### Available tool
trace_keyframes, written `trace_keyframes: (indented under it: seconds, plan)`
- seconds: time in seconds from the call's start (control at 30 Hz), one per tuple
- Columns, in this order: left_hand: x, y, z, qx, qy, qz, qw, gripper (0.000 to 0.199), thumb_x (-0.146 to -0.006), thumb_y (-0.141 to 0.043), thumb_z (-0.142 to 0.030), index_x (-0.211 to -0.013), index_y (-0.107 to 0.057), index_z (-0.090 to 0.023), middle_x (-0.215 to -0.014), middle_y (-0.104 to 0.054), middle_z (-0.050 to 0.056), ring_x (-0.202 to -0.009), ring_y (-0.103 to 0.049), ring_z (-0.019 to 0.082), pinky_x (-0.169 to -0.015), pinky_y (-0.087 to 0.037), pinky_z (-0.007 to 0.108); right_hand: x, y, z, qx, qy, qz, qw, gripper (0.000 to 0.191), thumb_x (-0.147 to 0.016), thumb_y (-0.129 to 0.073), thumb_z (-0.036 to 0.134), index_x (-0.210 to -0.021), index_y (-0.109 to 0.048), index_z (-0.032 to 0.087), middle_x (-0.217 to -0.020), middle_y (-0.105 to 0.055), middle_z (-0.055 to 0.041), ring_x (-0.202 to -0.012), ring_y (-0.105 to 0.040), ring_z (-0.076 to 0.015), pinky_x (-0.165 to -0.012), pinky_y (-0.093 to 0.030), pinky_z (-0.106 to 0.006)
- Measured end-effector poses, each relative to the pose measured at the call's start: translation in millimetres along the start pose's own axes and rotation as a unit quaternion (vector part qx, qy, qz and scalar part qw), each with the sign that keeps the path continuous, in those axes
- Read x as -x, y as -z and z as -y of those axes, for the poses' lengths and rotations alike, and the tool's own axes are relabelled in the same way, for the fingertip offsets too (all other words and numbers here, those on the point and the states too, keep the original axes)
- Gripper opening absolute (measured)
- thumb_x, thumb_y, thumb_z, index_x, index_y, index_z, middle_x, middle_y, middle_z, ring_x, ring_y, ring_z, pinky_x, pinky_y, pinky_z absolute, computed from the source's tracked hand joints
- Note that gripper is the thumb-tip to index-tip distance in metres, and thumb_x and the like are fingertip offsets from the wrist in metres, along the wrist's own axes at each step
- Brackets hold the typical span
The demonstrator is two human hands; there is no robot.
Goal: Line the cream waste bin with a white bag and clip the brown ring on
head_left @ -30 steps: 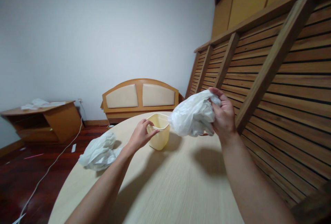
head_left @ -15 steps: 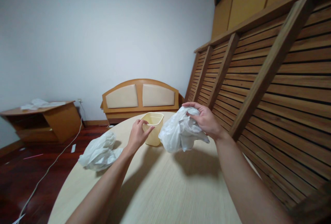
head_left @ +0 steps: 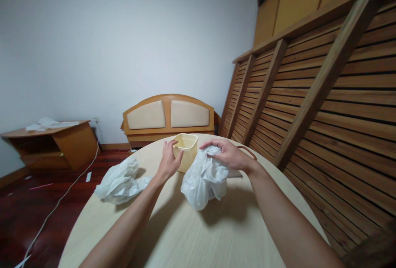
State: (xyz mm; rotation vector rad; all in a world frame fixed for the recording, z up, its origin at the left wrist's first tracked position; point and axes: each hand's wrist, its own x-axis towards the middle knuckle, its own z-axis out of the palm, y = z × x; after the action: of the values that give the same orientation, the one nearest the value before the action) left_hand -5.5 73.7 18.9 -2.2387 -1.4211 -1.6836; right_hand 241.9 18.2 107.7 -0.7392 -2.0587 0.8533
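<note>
My right hand [head_left: 227, 152] grips a crumpled white plastic bag [head_left: 202, 183] from above, thumb and fingers closed on its gathered top. The bag hangs over the middle of the table, just in front of a pale yellow plastic bin [head_left: 187, 158], and hides part of its lower right side. The bin stands upright with its mouth facing up. At its left front rim is my left hand [head_left: 168, 158], fingers and thumb apart and seeming to touch it. A second crumpled white plastic bag [head_left: 120, 183] lies on the table to the left.
The round pale table [head_left: 185, 239] bears all this. A reddish-brown curved strap [head_left: 247, 150] lies behind my right hand. A slatted wooden frame [head_left: 309, 115] leans along the right. A headboard [head_left: 168, 115] and a low cabinet [head_left: 58, 144] stand beyond; a cable [head_left: 66, 189] crosses the floor.
My right hand has brought the plastic bag left and nearer to me, uncovering the brown strap. The bin sits slightly further right, and my left hand's fingers have spread at its rim.
</note>
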Motion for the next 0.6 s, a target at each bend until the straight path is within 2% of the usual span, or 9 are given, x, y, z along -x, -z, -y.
trace_keyframes:
  seconds: [0.03,0.1,0.13,0.2,0.27,0.33,0.4,0.5,0.6]
  plan:
    - [-1.9,3.0,-6.9,0.018,0.007,-0.014,1.0,0.032,-0.088,-0.058,-0.031,-0.117,-0.052,-0.019,-0.128,-0.056,0.014,-0.13,-0.047,0.03,-0.116,-0.028,0.057,-0.7,-1.3,-0.1,0.0,-0.003,0.006,1.0,0.028,-0.081,-0.068,0.026,-0.107,-0.072,0.016,-0.105,-0.071,-0.0069,-0.094,-0.066,-0.0184,-0.083,-0.05,-0.029]
    - [-4.2,11.5,-25.1,0.089,0.022,-0.015,0.996,0.032,-0.092,-0.053,-0.034,-0.12,-0.052,-0.019,-0.125,-0.059,0.014,-0.123,-0.054,0.028,-0.108,-0.039,0.051,-2.3,-3.8,-0.7,-0.01,-0.005,0.019,1.0,0.029,-0.081,-0.068,0.028,-0.107,-0.071,0.016,-0.106,-0.071,-0.0071,-0.093,-0.066,-0.0185,-0.082,-0.05,-0.029]
    - [-4.1,16.5,-35.1,0.146,0.031,0.022,0.989,0.032,-0.094,-0.051,-0.037,-0.12,-0.052,-0.018,-0.121,-0.062,0.014,-0.118,-0.058,0.027,-0.103,-0.044,0.048,-3.1,-5.1,-1.2,-0.018,-0.007,0.025,0.999,0.03,-0.081,-0.069,0.029,-0.108,-0.071,0.016,-0.105,-0.071,-0.007,-0.092,-0.066,-0.0185,-0.081,-0.05,-0.029]
    - [-0.5,26.2,-52.9,0.246,0.042,0.146,0.957,0.04,-0.096,-0.05,-0.044,-0.126,-0.05,-0.018,-0.12,-0.064,0.015,-0.113,-0.061,0.026,-0.101,-0.046,0.045,-4.5,-7.6,-2.2,-0.03,-0.01,0.034,0.999,0.03,-0.082,-0.068,0.03,-0.108,-0.071,0.016,-0.103,-0.071,-0.0066,-0.091,-0.066,-0.0188,-0.08,-0.051,-0.03]
    - [6.8,34.2,-64.2,0.302,0.052,0.253,0.918,0.051,-0.097,-0.049,-0.047,-0.139,-0.041,-0.02,-0.129,-0.061,0.016,-0.121,-0.058,0.028,-0.105,-0.044,0.046,-5.5,-9.5,-3.4,-0.03,-0.01,0.038,0.999,0.029,-0.083,-0.068,0.03,-0.108,-0.07,0.016,-0.104,-0.072,-0.0068,-0.092,-0.066,-0.0194,-0.08,-0.052,-0.03]
    - [16.5,39.2,-68.0,0.327,0.048,0.318,0.889,0.064,-0.095,-0.053,-0.049,-0.149,-0.032,-0.022,-0.141,-0.054,0.016,-0.131,-0.051,0.03,-0.11,-0.039,0.048,-6.0,-10.7,-4.6,-0.02,0.006,0.035,0.999,0.029,-0.083,-0.067,0.03,-0.109,-0.07,0.016,-0.108,-0.072,-0.0074,-0.095,-0.066,-0.0202,-0.083,-0.052,-0.031]
    - [27.3,41.2,-66.9,0.329,0.038,0.345,0.878,0.079,-0.09,-0.062,-0.049,-0.154,-0.023,-0.022,-0.15,-0.045,0.016,-0.138,-0.043,0.033,-0.113,-0.036,0.049,-6.0,-12.0,-4.7,-0.015,0.022,0.032,0.999,0.03,-0.084,-0.067,0.03,-0.11,-0.07,0.016,-0.11,-0.071,-0.0076,-0.098,-0.066,-0.0206,-0.086,-0.052,-0.032]
    - [45.5,39.2,-64.0,0.304,0.04,0.355,0.883,0.104,-0.075,-0.079,-0.045,-0.155,-0.017,-0.021,-0.154,-0.038,0.017,-0.14,-0.039,0.036,-0.114,-0.034,0.05,-4.4,-15.4,-1.1,-0.011,0.034,0.031,0.999,0.032,-0.084,-0.067,0.031,-0.112,-0.069,0.016,-0.11,-0.071,-0.0079,-0.099,-0.066,-0.0214,-0.088,-0.052,-0.034]
    - [64.9,34.4,-64.4,0.277,0.065,0.324,0.902,0.099,-0.071,-0.082,-0.039,-0.15,-0.025,-0.02,-0.146,-0.045,0.017,-0.132,-0.047,0.034,-0.111,-0.038,0.049,0.0,-20.9,4.1,-0.005,0.033,0.033,0.999,0.032,-0.084,-0.066,0.029,-0.113,-0.069,0.016,-0.11,-0.071,-0.0085,-0.1,-0.066,-0.0218,-0.088,-0.052,-0.035]
